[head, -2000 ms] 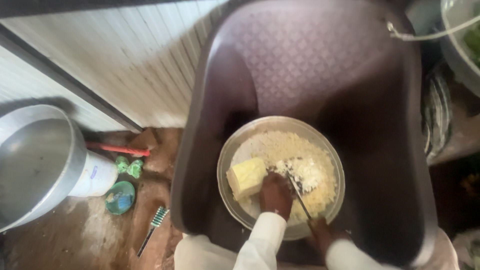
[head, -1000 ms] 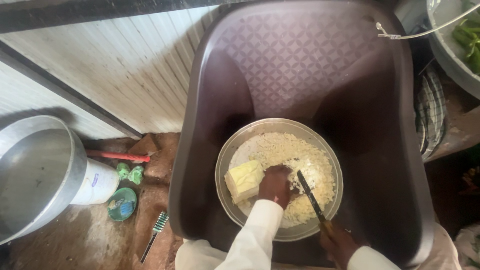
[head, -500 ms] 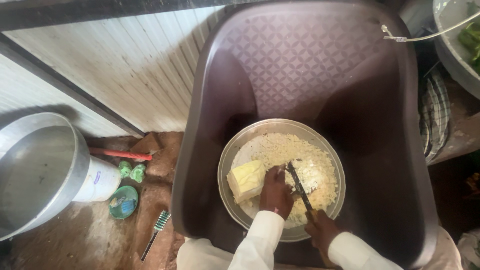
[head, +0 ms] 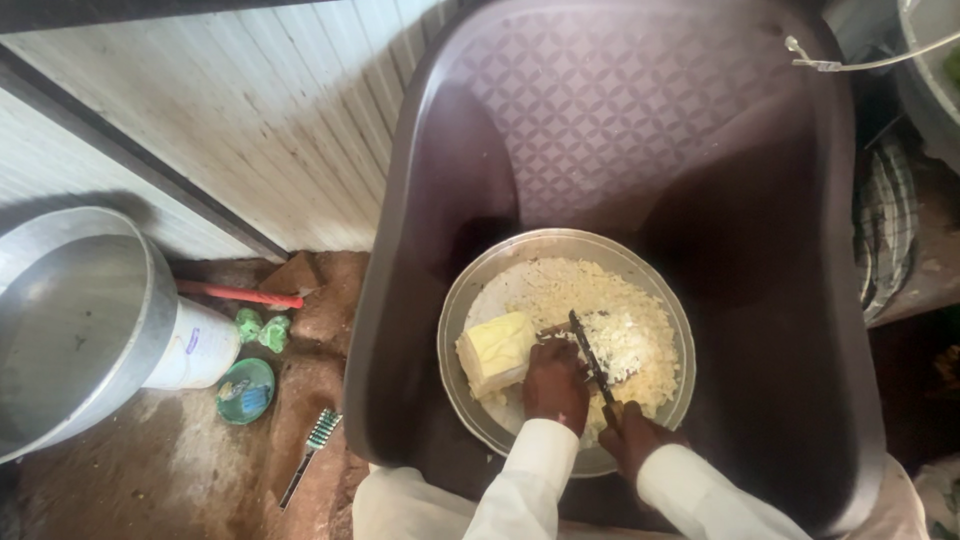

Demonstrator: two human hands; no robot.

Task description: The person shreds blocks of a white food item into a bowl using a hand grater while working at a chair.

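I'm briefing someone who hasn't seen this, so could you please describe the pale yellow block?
Find the dark plastic chair; a round metal bowl sits on its seat. The pale yellow block lies at the bowl's left side, the only solid chunk beside loose chopped white pieces.

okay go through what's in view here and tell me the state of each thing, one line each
Left hand: palm down in the plate, beside the pale block.
Right hand: gripping the knife handle.
Knife: blade down over the chopped pile.
Pale yellow block: partly cut, one chunk remains.
Chopped bits: spread across the plate.
Metal plate: flat on the chair seat.
Plastic chair: upright, holding the plate.
Large metal basin: looks empty, tilted.
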